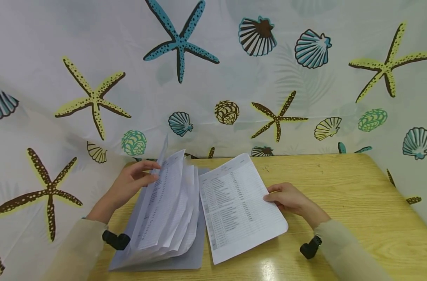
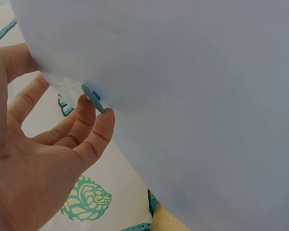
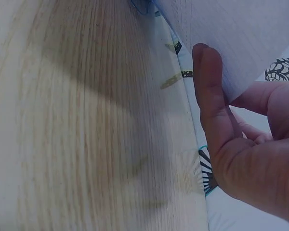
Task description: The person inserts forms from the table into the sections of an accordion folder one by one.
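Observation:
On the left of the table lies a grey-blue plastic document folder (image 1: 194,262), propped open, with several printed papers (image 1: 169,203) fanned inside. My left hand (image 1: 130,183) pinches the raised cover by its edge. In the left wrist view the cover (image 2: 183,96) fills much of the frame, and fingertips of the left hand (image 2: 53,139) touch a round blue snap button (image 2: 92,97) on it. My right hand (image 1: 288,199) pinches the right edge of a printed sheet (image 1: 234,199), tilted beside the folder. The right wrist view shows the thumb and fingers on either side of the sheet (image 3: 236,43).
A wooden table (image 1: 339,203) extends to the right of the sheet. Behind and along the sides hangs a white cloth (image 1: 206,97) printed with starfish and shells. A small black camera sits on each wrist, such as the right wrist camera (image 1: 310,247).

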`<state>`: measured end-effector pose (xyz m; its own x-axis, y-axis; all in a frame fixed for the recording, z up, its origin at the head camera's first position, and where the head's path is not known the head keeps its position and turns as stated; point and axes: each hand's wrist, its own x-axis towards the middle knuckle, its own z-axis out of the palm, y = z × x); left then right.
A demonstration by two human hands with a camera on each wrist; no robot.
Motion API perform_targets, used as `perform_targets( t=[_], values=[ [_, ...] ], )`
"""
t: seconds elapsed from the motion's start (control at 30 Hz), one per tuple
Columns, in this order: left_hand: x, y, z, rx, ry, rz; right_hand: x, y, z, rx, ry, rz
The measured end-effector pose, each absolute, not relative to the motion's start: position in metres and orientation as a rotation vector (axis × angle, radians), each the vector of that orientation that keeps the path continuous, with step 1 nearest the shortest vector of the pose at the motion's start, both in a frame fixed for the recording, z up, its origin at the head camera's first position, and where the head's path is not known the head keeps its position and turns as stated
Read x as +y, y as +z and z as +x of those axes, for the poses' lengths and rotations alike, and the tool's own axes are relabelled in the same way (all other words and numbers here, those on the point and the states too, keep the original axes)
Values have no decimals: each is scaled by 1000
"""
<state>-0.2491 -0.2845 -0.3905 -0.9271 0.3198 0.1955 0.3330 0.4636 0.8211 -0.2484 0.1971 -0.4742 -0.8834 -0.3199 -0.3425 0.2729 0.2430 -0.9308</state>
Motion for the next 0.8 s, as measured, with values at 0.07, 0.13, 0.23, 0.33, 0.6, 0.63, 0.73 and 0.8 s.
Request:
perform_targets(
  t=[0.07,0.13,0.23,0.33,0.6,0.63,0.73,0.8],
  values=[
    [-284,-391,-249,-2677,-1503,-598,194,-474,-249,2052,-1679,-44],
    [-284,-391,-249,-2677,-1498,-604,191,-473,-249,2052,-1676,-42],
    [-285,-391,-250,-2677,-1491,-610,185,-473,-250,2053,-1674,-46],
    [-285,-392,-250,-2676,-1485,-609,179,-474,-251,2054,-1674,-49],
    [-285,-393,-249,-2661,-1503,-621,167,-477,-252,2022,-1704,-47],
    [-285,-393,-249,-2659,-1507,-622,166,-477,-253,2024,-1712,-42],
    [-286,-394,-249,-2656,-1516,-626,166,-477,-256,2038,-1731,-14],
    [-286,-394,-249,-2657,-1517,-626,165,-477,-257,2052,-1740,14]
  ],
)
